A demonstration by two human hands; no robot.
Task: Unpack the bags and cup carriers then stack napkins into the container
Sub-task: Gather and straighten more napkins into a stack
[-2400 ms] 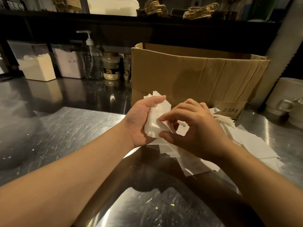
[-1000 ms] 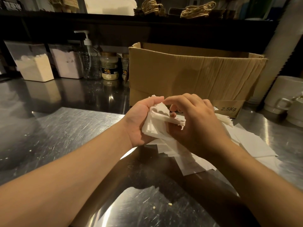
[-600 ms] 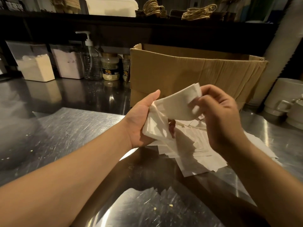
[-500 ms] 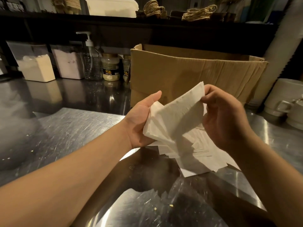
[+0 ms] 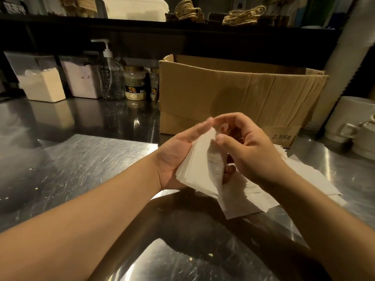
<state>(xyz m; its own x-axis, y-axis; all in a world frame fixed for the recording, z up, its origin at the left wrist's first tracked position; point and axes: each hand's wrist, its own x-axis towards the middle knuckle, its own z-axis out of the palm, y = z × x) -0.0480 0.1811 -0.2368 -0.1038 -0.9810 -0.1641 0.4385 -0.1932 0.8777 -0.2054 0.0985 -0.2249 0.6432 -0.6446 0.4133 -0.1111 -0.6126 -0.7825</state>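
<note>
A stack of white napkins (image 5: 199, 169) stands on edge in my left hand (image 5: 174, 157), thumb along its top and palm behind it. My right hand (image 5: 249, 151) presses against the stack's right face, thumb and fingertips curled onto the outermost napkin. Below and to the right, a loose pile of white napkins (image 5: 304, 179) is spread on the steel counter (image 5: 81, 169), partly hidden by my right hand and forearm. An open brown cardboard box (image 5: 233, 94) marked 2.5Kg stands just behind my hands.
Along the back left stand two clear bins of powder (image 5: 42, 86), a pump bottle (image 5: 111, 78) and two jars (image 5: 135, 84). White cups (image 5: 353, 122) sit at the right edge. A dark shelf above holds paper bags with twine handles (image 5: 241, 16).
My right hand lifted one napkin up off the pile, swung it left and laid it against the stack in my left hand. The left hand stayed in place.
</note>
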